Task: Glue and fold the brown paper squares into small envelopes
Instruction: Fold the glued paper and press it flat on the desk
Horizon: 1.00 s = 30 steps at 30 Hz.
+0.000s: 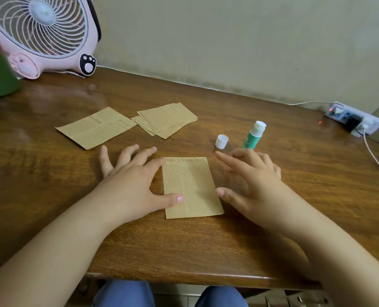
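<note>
Head view: a folded brown printed paper point(192, 187) lies flat on the desk point(206, 247) between both hands. The left hand point(135, 180), fingers spread, thumb on its edge; the right hand point(250, 180) spread beside it. Light, thin, creasable (likely slides), so pinch at an edge.

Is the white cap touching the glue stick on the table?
Apart. The head view shows bare wooden table between the white cap and the green glue stick, which stands uncapped to the cap's right.
</note>
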Available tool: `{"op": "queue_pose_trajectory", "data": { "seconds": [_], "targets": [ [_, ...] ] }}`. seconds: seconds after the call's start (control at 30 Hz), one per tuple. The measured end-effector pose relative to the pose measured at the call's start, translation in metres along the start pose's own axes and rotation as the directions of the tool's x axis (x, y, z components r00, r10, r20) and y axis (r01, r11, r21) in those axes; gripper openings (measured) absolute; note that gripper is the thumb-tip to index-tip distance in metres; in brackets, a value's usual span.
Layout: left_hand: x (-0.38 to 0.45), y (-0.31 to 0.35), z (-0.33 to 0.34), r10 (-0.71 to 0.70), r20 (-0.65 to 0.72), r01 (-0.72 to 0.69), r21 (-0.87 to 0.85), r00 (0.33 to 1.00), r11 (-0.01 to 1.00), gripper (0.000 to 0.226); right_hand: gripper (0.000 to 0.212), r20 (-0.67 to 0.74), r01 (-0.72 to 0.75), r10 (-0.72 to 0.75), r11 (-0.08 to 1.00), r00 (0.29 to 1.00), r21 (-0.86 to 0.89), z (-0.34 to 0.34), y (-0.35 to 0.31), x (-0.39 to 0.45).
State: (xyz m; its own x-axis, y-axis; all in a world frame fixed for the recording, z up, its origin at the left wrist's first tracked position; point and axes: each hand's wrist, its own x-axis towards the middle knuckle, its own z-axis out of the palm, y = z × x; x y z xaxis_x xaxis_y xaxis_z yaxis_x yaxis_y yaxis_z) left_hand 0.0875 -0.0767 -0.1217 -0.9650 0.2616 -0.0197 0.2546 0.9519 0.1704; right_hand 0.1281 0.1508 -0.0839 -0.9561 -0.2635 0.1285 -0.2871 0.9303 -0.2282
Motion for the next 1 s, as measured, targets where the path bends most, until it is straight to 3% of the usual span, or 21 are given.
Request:
{"op": "queue_pose_trajectory", "data": {
  "seconds": [0.3,0.4,0.47,0.6,0.8,1.0],
  "targets": [
    [-0.001,-0.002,0.001,0.004,-0.004,-0.004,-0.009,1.0,1.0,0.102,0.078,0.181,-0.038,0.047,0.998,0.982,-0.056,-0.003,0.004,-0.014],
    [0.0,-0.002,0.002,0.005,-0.014,-0.005,-0.004,1.0,1.0,0.103,0.055,-0.044,-0.066,0.071,0.992,0.997,0.108,-0.004,0.009,-0.018],
    [-0.001,-0.002,0.002,0.007,-0.015,-0.007,-0.001,1.0,1.0,0.103,0.031,-0.189,0.05,-0.026,0.991,0.982,0.124,0.001,0.005,-0.022],
    [-0.002,-0.003,0.003,0.012,-0.028,-0.011,0.016,1.0,1.0,0.099,0.038,-0.101,0.219,-0.22,0.976,0.97,-0.018,0.029,-0.019,-0.036],
    [-0.001,-0.003,0.003,0.009,-0.021,-0.009,0.006,1.0,1.0,0.099,0.041,-0.152,0.079,-0.095,0.991,0.984,-0.104,0.025,0.0,-0.057],
    [-0.001,-0.002,0.004,-0.003,-0.043,0.003,-0.003,0.999,1.0,0.099,0.04,-0.216,0.083,-0.097,0.994,0.972,-0.075,0.018,-0.028,-0.04]
  ]
}}
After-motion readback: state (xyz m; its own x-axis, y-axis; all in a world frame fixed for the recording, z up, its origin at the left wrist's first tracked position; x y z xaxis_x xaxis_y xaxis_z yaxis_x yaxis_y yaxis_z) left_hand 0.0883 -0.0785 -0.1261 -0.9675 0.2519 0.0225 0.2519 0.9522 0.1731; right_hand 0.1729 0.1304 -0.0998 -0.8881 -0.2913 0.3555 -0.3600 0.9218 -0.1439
